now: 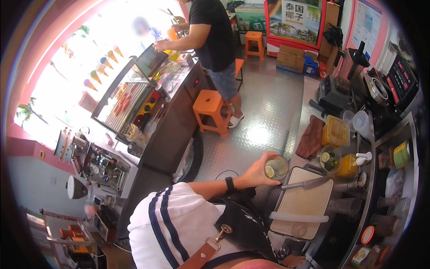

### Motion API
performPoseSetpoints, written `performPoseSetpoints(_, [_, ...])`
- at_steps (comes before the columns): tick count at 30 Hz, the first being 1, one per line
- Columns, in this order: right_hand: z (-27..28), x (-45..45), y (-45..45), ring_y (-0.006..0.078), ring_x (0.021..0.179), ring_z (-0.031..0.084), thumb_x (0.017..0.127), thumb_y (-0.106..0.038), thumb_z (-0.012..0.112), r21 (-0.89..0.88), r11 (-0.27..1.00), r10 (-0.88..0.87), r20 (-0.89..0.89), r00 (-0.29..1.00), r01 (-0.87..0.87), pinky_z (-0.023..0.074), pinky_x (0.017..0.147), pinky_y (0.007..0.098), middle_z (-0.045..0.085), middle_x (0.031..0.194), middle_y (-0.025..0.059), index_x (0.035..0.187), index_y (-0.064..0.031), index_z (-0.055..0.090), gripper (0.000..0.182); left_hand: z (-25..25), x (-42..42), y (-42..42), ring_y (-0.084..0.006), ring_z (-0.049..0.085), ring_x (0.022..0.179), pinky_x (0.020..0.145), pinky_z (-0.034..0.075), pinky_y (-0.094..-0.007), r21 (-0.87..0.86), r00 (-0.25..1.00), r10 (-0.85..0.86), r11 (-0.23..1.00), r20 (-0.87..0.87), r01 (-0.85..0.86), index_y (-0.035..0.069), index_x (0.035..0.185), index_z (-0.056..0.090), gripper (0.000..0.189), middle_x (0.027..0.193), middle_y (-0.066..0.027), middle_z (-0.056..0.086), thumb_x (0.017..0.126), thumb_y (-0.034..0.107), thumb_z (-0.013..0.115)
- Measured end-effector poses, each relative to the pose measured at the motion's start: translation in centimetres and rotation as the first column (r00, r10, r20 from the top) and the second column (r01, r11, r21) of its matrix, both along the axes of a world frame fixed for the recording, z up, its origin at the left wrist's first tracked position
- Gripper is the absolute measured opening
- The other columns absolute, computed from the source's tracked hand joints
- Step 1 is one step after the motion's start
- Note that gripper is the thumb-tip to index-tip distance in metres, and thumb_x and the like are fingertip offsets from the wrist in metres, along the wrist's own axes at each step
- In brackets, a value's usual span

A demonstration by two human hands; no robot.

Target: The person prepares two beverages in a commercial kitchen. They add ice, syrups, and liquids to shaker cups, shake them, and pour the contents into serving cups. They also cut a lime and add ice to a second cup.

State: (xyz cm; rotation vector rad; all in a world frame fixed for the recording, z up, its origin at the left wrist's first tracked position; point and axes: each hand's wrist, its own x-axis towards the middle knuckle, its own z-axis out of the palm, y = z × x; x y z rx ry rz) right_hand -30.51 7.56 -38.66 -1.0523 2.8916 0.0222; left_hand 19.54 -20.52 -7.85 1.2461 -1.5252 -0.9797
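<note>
My left hand [260,171], with a dark band at its wrist, grips a clear cup [280,166]. A citrus slice [269,171] shows inside the cup, which is held over the floor by the counter edge. Close to it lies a cutting board [302,201] with a kitchen knife [307,184] across its far end. A white rod [299,217] and a small clear cup [299,230] rest on the near end. Low in the picture, my right hand [293,260] is only partly visible by metal utensils [284,250]; its fingers are hard to make out.
Along the counter stand a bowl of limes [331,159], a yellow-filled tub [336,130], a pump bottle [347,164], a brown cloth [310,136] and a blender [346,74]. Across the floor, a person [215,37] stands at the window counter beside an orange stool [211,104].
</note>
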Motion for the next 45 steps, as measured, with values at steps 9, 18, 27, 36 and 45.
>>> performPoseSetpoints(9, [0.3, -0.5, -0.9, 0.0455, 0.128, 0.051, 0.088, -0.04, 0.069, -0.061, 0.995, 0.074, -0.127, 0.989, -0.082, 0.0473, 0.101, 0.0571, 0.053, 0.138, 0.0279, 0.14, 0.0022, 0.052, 0.069, -0.4, 0.3, -0.2, -0.031, 0.056, 0.134, 0.112, 0.044, -0.0394, -0.01, 0.999, 0.03, 0.999, -0.024, -0.03, 0.002, 0.143, 0.038, 0.098, 0.138, -0.0193, 0.059, 0.068, 0.027, 0.097])
performPoseSetpoints(18, [1.1, 0.3, -1.7, 0.0455, 0.119, 0.056, 0.091, -0.032, 0.064, -0.048, 0.998, 0.046, -0.104, 0.994, -0.051, 0.0493, 0.097, 0.0554, 0.059, 0.13, 0.0279, 0.13, 0.0023, 0.059, 0.052, -0.8, 1.0, -0.7, -0.0293, 0.056, 0.133, 0.113, 0.043, -0.04, 0.015, 0.997, 0.079, 0.997, -0.008, -0.079, 0.004, 0.143, 0.038, 0.098, 0.138, -0.0171, 0.058, 0.069, 0.027, 0.097])
performPoseSetpoints(27, [1.4, 1.2, -1.9, 0.0455, 0.11, 0.062, 0.095, -0.024, 0.059, -0.071, 0.996, 0.039, -0.096, 0.995, -0.046, 0.0514, 0.094, 0.0538, 0.065, 0.121, 0.028, 0.12, 0.0024, 0.066, 0.037, -1.1, 1.5, -0.8, -0.0291, 0.055, 0.133, 0.113, 0.043, -0.0395, 0.009, 0.996, 0.085, 0.996, -0.017, -0.085, 0.003, 0.143, 0.038, 0.098, 0.137, -0.0172, 0.059, 0.068, 0.025, 0.098])
performPoseSetpoints(36, [2.0, 3.3, -2.0, 0.0402, 0.111, 0.064, 0.097, -0.009, 0.061, -0.074, 0.997, 0.001, 0.02, 1.0, 0.001, 0.0534, 0.094, 0.0504, 0.067, 0.121, 0.0233, 0.12, 0.0046, 0.068, 0.027, -0.8, 1.3, -1.0, -0.0307, 0.055, 0.136, 0.114, 0.042, -0.0394, 0.051, 0.991, 0.13, 0.99, 0.034, -0.132, 0.0, 0.142, 0.039, 0.098, 0.138, -0.0208, 0.06, 0.067, 0.022, 0.097])
performPoseSetpoints(45, [4.7, 9.7, -1.2, 0.0388, 0.088, 0.067, 0.094, -0.008, 0.062, -0.23, 0.973, 0.016, 0.072, 0.997, 0.001, 0.0544, 0.081, 0.0468, 0.07, 0.093, 0.0194, 0.101, 0.0029, 0.072, 0.016, -2.5, 0.7, -1.9, -0.0264, 0.055, 0.132, 0.112, 0.043, -0.0396, 0.064, 0.994, 0.111, 0.992, 0.008, -0.111, 0.003, 0.142, 0.038, 0.099, 0.136, -0.0166, 0.058, 0.066, 0.024, 0.099])
